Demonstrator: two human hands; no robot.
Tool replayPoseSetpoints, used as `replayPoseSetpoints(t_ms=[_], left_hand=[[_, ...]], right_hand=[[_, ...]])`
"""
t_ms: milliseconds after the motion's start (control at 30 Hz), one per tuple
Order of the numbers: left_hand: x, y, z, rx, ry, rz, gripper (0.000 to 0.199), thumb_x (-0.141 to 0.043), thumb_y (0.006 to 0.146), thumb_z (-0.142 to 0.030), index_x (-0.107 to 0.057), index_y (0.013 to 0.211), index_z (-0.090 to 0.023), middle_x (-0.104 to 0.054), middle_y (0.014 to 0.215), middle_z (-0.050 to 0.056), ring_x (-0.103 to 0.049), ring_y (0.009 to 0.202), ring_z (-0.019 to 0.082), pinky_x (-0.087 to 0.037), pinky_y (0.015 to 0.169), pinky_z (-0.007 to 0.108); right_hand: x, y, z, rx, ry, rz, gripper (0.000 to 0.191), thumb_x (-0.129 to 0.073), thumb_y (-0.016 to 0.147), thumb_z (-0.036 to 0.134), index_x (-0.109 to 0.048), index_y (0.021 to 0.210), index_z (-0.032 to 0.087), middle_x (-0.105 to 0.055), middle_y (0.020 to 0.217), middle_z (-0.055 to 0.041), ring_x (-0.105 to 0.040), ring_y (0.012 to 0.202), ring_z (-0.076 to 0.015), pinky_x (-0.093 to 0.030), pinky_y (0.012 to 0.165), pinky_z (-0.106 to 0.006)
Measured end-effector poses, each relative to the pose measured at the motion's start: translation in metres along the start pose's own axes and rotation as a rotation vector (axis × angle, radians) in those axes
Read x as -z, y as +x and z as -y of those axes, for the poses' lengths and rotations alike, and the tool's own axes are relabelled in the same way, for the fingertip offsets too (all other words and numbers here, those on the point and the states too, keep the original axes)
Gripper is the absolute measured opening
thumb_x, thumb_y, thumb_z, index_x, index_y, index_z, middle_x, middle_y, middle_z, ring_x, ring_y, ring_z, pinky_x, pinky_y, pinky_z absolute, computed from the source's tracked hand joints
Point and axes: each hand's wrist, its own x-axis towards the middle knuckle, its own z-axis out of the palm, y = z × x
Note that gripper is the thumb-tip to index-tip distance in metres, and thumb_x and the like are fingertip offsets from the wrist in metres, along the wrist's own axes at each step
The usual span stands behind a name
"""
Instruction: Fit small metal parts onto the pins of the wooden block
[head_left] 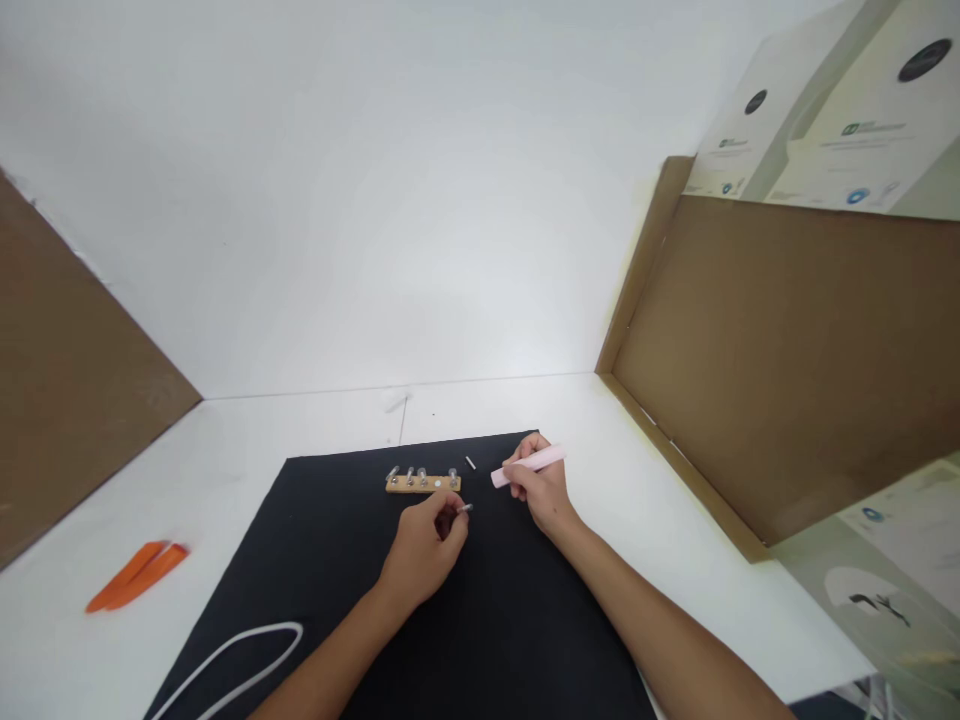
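Observation:
My left hand is closed, pinching a small metal piece between thumb and fingertips. It is too small for me to tell its kind. Just beyond those fingers lies a narrow wooden strip with several small metal and clear fittings along it and a white round spot. My right hand grips a pale pink stick-shaped tool, tilted, one end pointing toward the left hand. Between the strip and that tool a small thin metal pin rests on the black mat.
An orange cloth-like item lies on the white table at left. A white cable loops over the mat's near left corner. Brown panels stand at both sides, and a white wall rises behind.

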Motion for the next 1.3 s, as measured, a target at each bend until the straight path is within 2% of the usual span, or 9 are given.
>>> replayPoseSetpoints(t_ms=[133, 333, 533, 833, 1100, 1300], left_hand=[[0.003, 0.003, 0.006, 0.041, 0.118, -0.082, 0.011, -0.052, 0.079, -0.026, -0.060, 0.074, -0.019, -0.051, 0.056, -0.005, -0.047, 0.051, 0.011, -0.034, 0.052, 0.022], [0.007, 0.003, 0.007, -0.012, 0.231, -0.182, 0.008, -0.052, 0.076, -0.022, -0.059, 0.073, -0.020, -0.053, 0.060, -0.004, -0.048, 0.055, 0.012, -0.036, 0.056, 0.023], [0.006, 0.000, 0.012, -0.001, 0.236, -0.181, 0.011, -0.053, 0.078, -0.026, -0.060, 0.072, -0.020, -0.055, 0.061, -0.004, -0.049, 0.054, 0.012, -0.037, 0.055, 0.023], [0.003, -0.004, 0.018, -0.098, 0.305, -0.225, 0.012, -0.051, 0.081, -0.024, -0.058, 0.072, -0.020, -0.058, 0.067, -0.002, -0.051, 0.059, 0.013, -0.039, 0.059, 0.023], [0.001, -0.007, 0.014, -0.079, 0.351, -0.266, 0.018, -0.047, 0.086, -0.029, -0.060, 0.078, -0.019, -0.063, 0.071, 0.000, -0.057, 0.064, 0.015, -0.043, 0.065, 0.025], [-0.003, -0.004, 0.008, 0.003, 0.347, -0.346, 0.018, -0.049, 0.084, -0.030, -0.064, 0.081, -0.020, -0.066, 0.075, 0.002, -0.062, 0.069, 0.017, -0.046, 0.066, 0.026]], right_hand=[[0.001, 0.000, -0.005, -0.012, -0.019, -0.001, 0.027, -0.062, 0.061, 0.010, -0.041, 0.073, 0.022, -0.060, 0.058, 0.0076, -0.044, 0.035, -0.0054, -0.028, 0.034, -0.016], [0.002, 0.002, -0.007, -0.028, -0.016, -0.018, 0.026, -0.062, 0.061, 0.011, -0.041, 0.073, 0.022, -0.059, 0.056, 0.0084, -0.043, 0.035, -0.0055, -0.027, 0.034, -0.016], [0.003, 0.004, -0.008, -0.023, -0.012, -0.006, 0.025, -0.061, 0.061, 0.011, -0.042, 0.073, 0.022, -0.058, 0.055, 0.0089, -0.043, 0.034, -0.0060, -0.026, 0.034, -0.016], [0.005, 0.009, -0.011, 0.006, -0.015, -0.016, 0.023, -0.062, 0.062, 0.012, -0.043, 0.071, 0.022, -0.054, 0.051, 0.0097, -0.042, 0.034, -0.0061, -0.025, 0.034, -0.017], [0.003, 0.010, -0.009, -0.012, -0.017, -0.014, 0.023, -0.061, 0.060, 0.012, -0.042, 0.069, 0.021, -0.052, 0.051, 0.0100, -0.042, 0.033, -0.0058, -0.025, 0.034, -0.017], [0.003, 0.011, -0.005, -0.026, -0.016, -0.032, 0.023, -0.061, 0.059, 0.013, -0.043, 0.070, 0.022, -0.050, 0.048, 0.0107, -0.043, 0.034, -0.0069, -0.026, 0.034, -0.017]])
